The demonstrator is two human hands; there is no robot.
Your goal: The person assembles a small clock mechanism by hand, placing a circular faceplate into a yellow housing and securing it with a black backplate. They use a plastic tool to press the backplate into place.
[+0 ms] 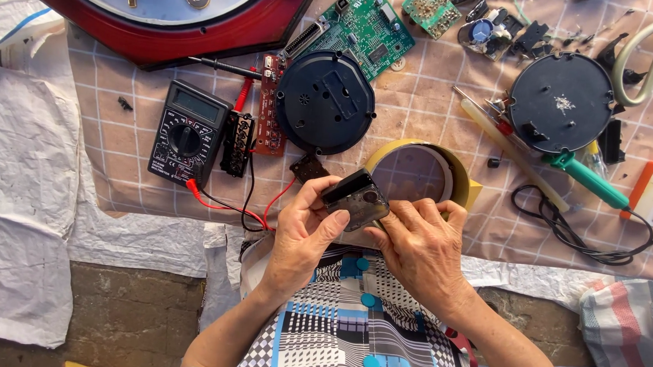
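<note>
**Small clock module pinched between both grips**

I have the module (356, 200) up off the worktop (431, 100), held between my two grips just in front of my lap. It is a small, flat plastic box, dark on top with a translucent grey body. My left grip (304, 230) is closed on it: thumb on the near face, fingers wrapped round the far left edge. My right grip (422, 245) is closed against its right side, fingertips pressing the lower right corner.

My read on handling: it looks very light and stiff, a thin moulded shell that should not flex but could crack or pop open if I squeeze the broad faces hard. The smooth plastic seems a little slippery, so I would keep holding by the edges and corners, not the flat faces. I judge whatever sits inside to be delicate, though I cannot see into it from here.

Just beyond my grips lies a yellow tape roll (421, 169). Further out, past my left grip, are a round black back cover (324, 102), a multimeter (189, 132) with red and black leads trailing toward me, and a green circuit board (361, 29). Out past my right grip sit a second black disc (561, 103) and a green-handled screwdriver (587, 178).
</note>
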